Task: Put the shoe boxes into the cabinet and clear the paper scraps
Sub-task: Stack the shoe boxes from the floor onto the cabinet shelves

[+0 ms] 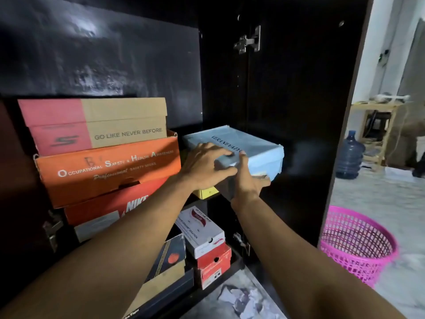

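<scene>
Both hands gripping the light blue shoe box on the cabinet shelf: left hand lying over its top near corner, right hand clasping the front edge. Paper scraps lying on the floor below, pink basket sitting nearby.

I see a pale, mottled floor running off at three o'clock, where light is brighter. At two o'clock a wooden shelf unit stands against a white wall, a blue water jug just beside it.
</scene>
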{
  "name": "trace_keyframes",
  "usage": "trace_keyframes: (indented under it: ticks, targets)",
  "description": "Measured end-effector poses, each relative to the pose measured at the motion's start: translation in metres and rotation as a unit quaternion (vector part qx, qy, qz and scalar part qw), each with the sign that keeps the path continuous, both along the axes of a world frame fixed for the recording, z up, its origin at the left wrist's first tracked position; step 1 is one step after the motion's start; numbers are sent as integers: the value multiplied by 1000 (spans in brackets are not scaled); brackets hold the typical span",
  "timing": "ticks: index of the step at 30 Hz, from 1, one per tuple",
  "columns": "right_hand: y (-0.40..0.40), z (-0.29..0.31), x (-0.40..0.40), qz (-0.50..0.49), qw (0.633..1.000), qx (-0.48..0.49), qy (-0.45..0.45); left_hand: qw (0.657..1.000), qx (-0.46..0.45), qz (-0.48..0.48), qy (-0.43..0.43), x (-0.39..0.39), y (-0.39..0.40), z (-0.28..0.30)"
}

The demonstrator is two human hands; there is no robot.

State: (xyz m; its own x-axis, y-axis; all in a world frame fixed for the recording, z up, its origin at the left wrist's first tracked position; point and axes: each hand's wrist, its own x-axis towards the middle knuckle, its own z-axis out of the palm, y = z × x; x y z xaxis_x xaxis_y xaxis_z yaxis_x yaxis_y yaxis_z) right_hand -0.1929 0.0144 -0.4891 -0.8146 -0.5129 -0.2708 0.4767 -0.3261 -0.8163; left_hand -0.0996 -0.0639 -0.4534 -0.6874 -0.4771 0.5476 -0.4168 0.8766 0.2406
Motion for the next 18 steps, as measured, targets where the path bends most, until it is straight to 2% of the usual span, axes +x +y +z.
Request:
trace_keyframes:
  ticks: [3,5,8,11,14,18]
  targets:
    - [-10,-3,-7,47,999,5,2,1000,-2,6,-15,5,-10,-10]
    - [-18,-7,-16,84,995,27,38,1000,-5,19,-7,5,-18,-15]
    - [-27,-11,-36,72,970,139,184,999,6,42,19,1,-32,-14]
    - [-42,-10,-59,71,930,168,320,998,14,53,25,-4,-45,-9]
    - [-61,-13,-73,108,898,186,383,994,-6,108,-18,-6,-59,-1]
    - [-84,-13,-74,183,857,222,427,963,-119,212,-115,-6,-80,5]
